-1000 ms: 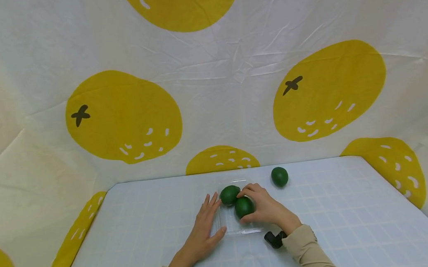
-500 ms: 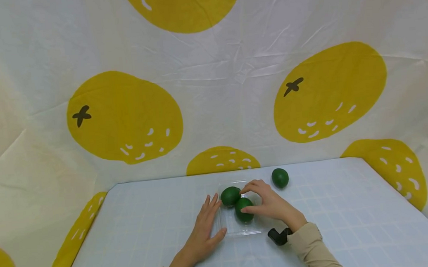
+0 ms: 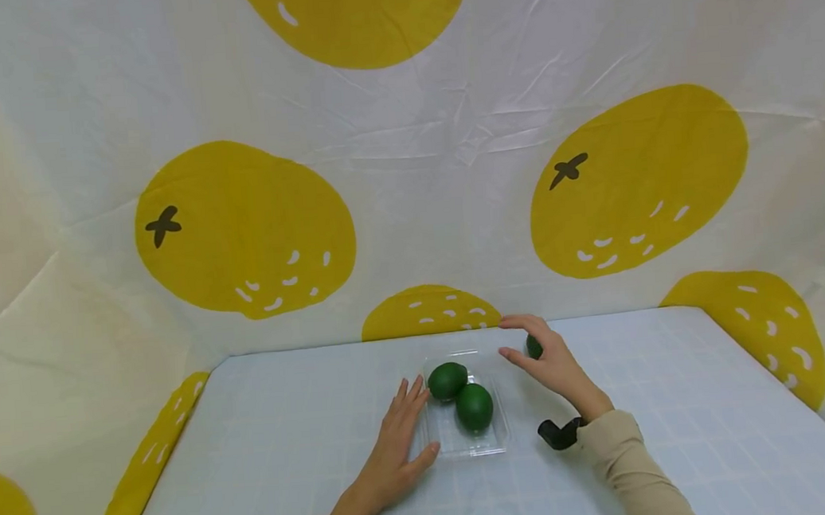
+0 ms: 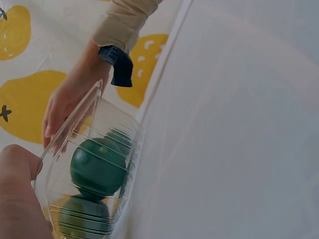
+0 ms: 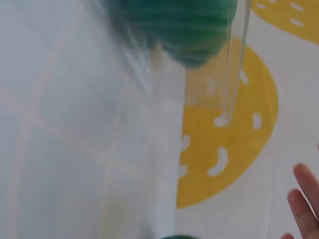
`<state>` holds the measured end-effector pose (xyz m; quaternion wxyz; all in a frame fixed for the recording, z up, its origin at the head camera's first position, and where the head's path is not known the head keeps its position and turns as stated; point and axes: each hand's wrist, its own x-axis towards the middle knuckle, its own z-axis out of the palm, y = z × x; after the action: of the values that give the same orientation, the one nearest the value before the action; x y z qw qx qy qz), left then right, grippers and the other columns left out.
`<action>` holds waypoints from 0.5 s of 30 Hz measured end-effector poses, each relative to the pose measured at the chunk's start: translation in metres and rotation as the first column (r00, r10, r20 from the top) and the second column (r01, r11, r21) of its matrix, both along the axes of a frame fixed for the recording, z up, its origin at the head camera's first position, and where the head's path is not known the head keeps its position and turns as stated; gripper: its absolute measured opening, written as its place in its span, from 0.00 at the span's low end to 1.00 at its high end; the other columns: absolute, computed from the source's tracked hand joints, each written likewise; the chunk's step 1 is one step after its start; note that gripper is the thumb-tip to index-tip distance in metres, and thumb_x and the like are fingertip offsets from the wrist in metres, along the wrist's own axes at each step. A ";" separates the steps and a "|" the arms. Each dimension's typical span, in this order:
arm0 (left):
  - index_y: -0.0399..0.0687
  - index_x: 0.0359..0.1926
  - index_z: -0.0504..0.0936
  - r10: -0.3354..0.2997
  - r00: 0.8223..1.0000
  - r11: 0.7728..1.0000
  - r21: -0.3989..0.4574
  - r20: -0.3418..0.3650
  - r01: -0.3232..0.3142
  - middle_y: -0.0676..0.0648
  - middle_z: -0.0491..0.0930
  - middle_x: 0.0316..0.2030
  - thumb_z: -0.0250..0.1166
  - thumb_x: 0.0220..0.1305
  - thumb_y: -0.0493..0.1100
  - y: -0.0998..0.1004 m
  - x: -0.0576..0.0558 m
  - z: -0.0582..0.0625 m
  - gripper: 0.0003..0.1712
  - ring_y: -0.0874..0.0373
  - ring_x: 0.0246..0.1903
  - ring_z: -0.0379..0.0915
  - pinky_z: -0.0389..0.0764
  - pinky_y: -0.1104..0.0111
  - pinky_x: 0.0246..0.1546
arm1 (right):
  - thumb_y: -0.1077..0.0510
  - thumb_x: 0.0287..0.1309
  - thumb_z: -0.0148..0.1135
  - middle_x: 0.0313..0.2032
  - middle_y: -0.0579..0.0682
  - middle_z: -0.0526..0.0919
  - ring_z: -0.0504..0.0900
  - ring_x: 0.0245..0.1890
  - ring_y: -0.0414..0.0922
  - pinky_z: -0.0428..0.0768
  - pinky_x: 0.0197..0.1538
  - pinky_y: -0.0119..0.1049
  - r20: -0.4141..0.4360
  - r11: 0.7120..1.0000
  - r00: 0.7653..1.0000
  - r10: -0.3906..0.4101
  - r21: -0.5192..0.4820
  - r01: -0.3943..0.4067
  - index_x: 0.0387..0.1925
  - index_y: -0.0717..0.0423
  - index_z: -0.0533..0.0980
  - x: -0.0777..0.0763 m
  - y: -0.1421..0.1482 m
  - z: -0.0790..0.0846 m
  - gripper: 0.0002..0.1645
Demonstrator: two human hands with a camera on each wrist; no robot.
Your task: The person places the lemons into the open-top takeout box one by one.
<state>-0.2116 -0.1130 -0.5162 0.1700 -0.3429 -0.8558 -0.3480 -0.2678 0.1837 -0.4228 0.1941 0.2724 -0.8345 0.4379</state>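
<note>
Two dark green limes lie against each other in a clear plastic container (image 3: 497,441). The farther lime (image 3: 447,381) has a pointed tip, and the nearer lime (image 3: 475,408) is rounder. My left hand (image 3: 390,454) lies along the container's left side with its fingers straight; in the left wrist view its thumb (image 4: 19,181) is right at the rim. My right hand (image 3: 558,365), right of the container, holds nothing, thumb and fingers spread apart. It partly hides a third lime (image 3: 534,346) on the table behind it.
A pale checked cloth (image 3: 295,425) covers the table. Behind its far edge hangs a white curtain (image 3: 437,192) printed with large yellow fruits. A black device (image 3: 561,434) is strapped to my right wrist.
My right hand has let go of the nearer lime in the container and moved right and away, over toward the third lime. The left hand has stayed in place.
</note>
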 end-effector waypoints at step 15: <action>0.43 0.71 0.54 0.006 1.000 1.000 -0.015 0.026 -0.006 0.44 0.46 0.73 0.55 0.64 0.55 0.001 0.000 0.002 0.40 0.41 0.71 0.35 0.49 0.41 0.63 | 0.56 0.50 0.70 0.71 0.57 0.53 0.48 0.70 0.61 0.48 0.62 0.68 0.267 0.979 0.947 -0.176 -0.052 0.197 0.68 0.54 0.59 -0.034 0.053 -0.056 0.45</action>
<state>-0.2113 -0.1123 -0.5140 0.1573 -0.3370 -0.8616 -0.3454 -0.3014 0.2365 -0.4784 0.1336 0.1244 -0.8570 0.4818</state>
